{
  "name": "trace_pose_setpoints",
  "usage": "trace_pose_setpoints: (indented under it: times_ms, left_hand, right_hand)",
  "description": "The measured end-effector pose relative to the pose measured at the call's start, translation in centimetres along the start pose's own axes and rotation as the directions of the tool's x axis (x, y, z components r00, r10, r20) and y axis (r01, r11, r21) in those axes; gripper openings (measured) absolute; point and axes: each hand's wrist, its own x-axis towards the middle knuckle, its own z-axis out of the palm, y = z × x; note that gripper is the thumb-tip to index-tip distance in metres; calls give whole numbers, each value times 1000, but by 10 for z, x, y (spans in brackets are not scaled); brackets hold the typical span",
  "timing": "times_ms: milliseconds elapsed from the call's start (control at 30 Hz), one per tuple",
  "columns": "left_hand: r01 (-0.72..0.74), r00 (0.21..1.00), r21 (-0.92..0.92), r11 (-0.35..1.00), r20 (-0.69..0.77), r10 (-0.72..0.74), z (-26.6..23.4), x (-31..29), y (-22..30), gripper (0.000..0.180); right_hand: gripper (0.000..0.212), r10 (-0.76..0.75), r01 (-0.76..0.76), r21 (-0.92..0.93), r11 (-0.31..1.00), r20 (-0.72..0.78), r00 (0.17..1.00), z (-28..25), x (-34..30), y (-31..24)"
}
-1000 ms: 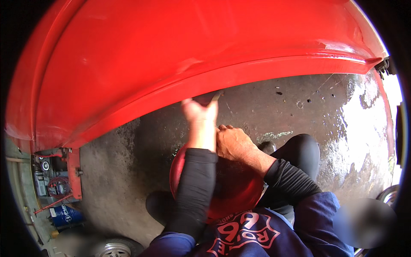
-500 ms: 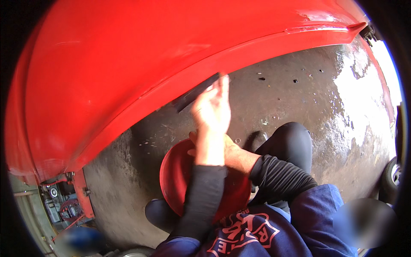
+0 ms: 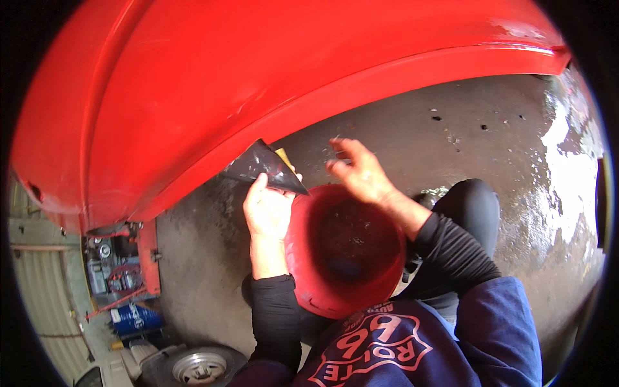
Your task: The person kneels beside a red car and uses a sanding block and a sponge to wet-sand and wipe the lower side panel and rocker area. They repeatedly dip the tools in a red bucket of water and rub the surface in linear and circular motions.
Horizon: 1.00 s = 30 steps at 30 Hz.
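Observation:
My left hand (image 3: 267, 216) grips a black, wet-looking sheet of sandpaper (image 3: 261, 164), thumb on its face and fingers behind. The sheet is bent to a point on its right, and a yellow piece (image 3: 284, 157) shows behind it. Its far edge lies close to the lower edge of a glossy red car body panel (image 3: 271, 58); whether they touch I cannot tell. To the right, my right hand (image 3: 362, 173) is raised with its fingers apart and nothing in it. Below both hands a red bucket (image 3: 295, 264) stands between my legs, its inside dark.
A wheel with a metal rim (image 3: 200, 367) lies at the lower left, near a blue drum (image 3: 137, 320). Beyond them is a red metal frame (image 3: 149, 258) with machinery beside it. The concrete floor (image 3: 412, 138) has wet, shiny patches at the right and small dark bits.
My left hand has come left and down with the sheet, which is now bent. My right hand has risen from over the bucket and moved away from my left. My view has shifted left.

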Motion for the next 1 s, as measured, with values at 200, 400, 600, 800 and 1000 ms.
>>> trace_pose_setpoints:
  times_ms: [200,400,600,800,1000]
  left_hand:
    - [-85,986,481,873,168,3,-1,-28,-9,59]
    - [-81,995,550,831,-1,97,2,-40,-21,48]
    - [-113,994,582,805,62,94,-6,-49,-23,60]
    - [112,966,651,751,-248,71,-16,-48,-21,24]
    - [-317,861,638,702,-117,495,-26,-49,-37,14]
  right_hand:
    - [68,-228,-60,551,833,439,869,7,3,-8]
    - [59,-102,-80,425,902,389,915,5,-1,-9]
    - [28,67,-232,274,933,501,863,0,1,-8]
    - [31,-74,-117,350,930,486,871,15,-2,0]
    - [47,39,-141,164,976,509,860,14,0,9]
